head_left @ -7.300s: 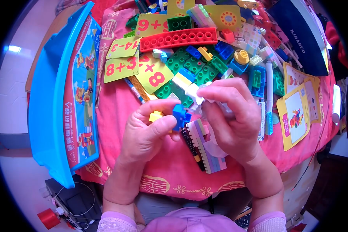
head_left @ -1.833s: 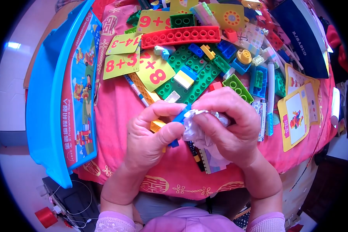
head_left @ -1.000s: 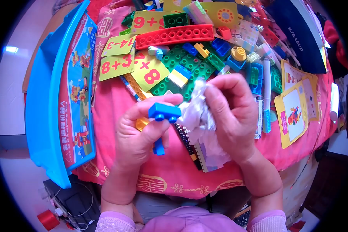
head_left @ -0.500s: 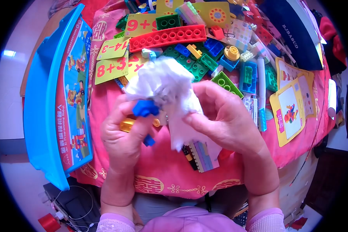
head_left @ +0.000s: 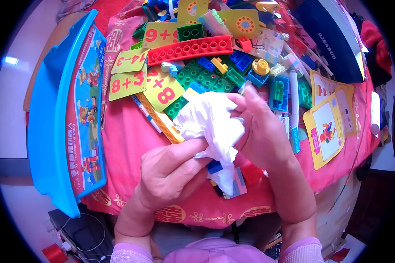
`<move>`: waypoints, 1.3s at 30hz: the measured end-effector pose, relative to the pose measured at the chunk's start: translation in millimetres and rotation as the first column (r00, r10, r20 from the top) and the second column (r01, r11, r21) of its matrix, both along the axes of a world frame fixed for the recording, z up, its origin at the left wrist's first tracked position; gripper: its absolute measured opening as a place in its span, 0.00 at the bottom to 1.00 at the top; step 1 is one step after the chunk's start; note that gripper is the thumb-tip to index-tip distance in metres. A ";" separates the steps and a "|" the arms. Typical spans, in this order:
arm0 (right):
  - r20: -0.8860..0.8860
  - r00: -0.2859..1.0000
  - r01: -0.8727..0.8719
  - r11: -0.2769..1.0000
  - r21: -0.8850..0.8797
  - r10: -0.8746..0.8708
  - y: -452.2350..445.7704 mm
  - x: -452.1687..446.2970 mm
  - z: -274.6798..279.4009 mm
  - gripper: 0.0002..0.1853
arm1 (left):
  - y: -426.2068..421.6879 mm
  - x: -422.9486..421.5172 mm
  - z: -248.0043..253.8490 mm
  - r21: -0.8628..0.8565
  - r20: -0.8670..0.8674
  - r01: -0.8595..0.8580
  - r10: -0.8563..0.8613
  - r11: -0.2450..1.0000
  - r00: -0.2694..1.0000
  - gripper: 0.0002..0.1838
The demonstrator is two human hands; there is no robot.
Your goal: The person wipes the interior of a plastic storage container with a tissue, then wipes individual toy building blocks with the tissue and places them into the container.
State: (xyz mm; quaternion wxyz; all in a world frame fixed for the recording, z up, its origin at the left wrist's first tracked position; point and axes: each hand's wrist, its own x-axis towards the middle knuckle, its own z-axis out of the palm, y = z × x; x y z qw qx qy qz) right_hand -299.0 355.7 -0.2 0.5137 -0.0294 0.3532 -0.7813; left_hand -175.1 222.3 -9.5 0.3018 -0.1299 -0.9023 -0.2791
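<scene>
A crumpled white tissue is bunched between my two hands in front of my body. My right hand is closed on the right side of the tissue, its fingers partly behind it. My left hand is closed, knuckles up, with its fingertips under the tissue's lower left. A bit of blue toy brick shows by these fingertips; the tissue and fingers hide the rest of it. Just beyond the hands lie a yellow beam and a green baseplate.
A blue plastic bin stands at the left. Yellow number cards, a long red brick and many loose bricks cover the far side. A dark blue box and picture cards are at the right on the red tablecloth.
My left hand has moved right and turned over, so the blue and yellow brick piece seen in it before is mostly hidden. The tissue has shifted right and down.
</scene>
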 end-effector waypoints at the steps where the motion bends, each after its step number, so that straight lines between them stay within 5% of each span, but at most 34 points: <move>1: 0.002 0.999 -0.033 0.998 -0.051 0.034 0.1 1.8 -2.0 0.24 | -0.4 0.4 -0.2 -0.014 0.029 0.012 -0.012 1.000 1.000 0.14; 3: -0.227 0.973 -0.061 0.995 -0.076 0.042 1.0 7.2 -9.8 0.35 | 0.4 1.4 -1.1 -0.034 0.087 0.041 -0.038 0.999 0.996 0.14; 4: -0.338 0.940 -0.016 0.997 0.072 0.040 -0.1 9.5 -4.6 0.23 | 2.2 0.9 -3.5 -0.033 0.093 0.058 -0.054 0.998 0.994 0.14; 6: -0.426 0.904 0.039 0.989 0.140 0.024 -1.6 6.8 -3.8 0.21 | 2.3 -1.1 -1.3 0.054 0.124 0.120 -0.126 0.991 0.984 0.13; 8: -0.368 0.912 0.213 0.975 0.057 -0.178 -2.6 2.0 -8.6 0.20 | -2.6 1.0 1.0 0.295 0.116 0.086 -0.125 0.952 0.985 0.13; 9: -0.499 0.832 0.298 0.954 0.037 -0.241 0.5 -2.6 -10.8 0.19 | -4.7 2.4 2.2 0.406 0.112 0.066 -0.122 0.911 0.986 0.12; 11: -0.650 0.650 0.448 0.889 -0.092 -0.395 2.8 -2.8 -9.1 0.19 | -6.9 9.0 7.3 0.828 0.293 -0.177 -0.142 0.532 0.945 0.09; 13: -0.801 0.414 0.532 0.829 -0.173 -0.433 8.4 -3.6 -5.9 0.18 | -10.0 8.2 7.1 0.930 0.356 -0.326 -0.197 0.171 0.913 0.07; 14: -0.873 0.249 0.555 0.800 -0.228 -0.421 9.3 -5.0 -7.0 0.18 | -11.9 6.9 -0.7 0.922 0.356 -0.314 -0.184 0.226 0.916 0.12; 17: -0.938 -0.189 0.492 0.799 -0.346 -0.291 9.5 -7.8 -9.6 0.17 | -13.7 6.2 -3.0 0.945 0.325 -0.297 -0.300 0.135 0.897 0.13; 20: -0.913 -0.337 0.377 0.856 -0.353 -0.228 6.3 -2.2 -6.5 0.14 | -12.4 6.3 -2.2 0.946 0.320 -0.319 -0.373 0.067 0.871 0.12; 39: -0.962 -0.222 0.151 0.970 -0.193 -0.157 -3.0 9.1 -11.6 0.14 | -5.0 2.4 -9.7 0.944 0.256 -0.313 -0.363 -0.108 0.896 0.14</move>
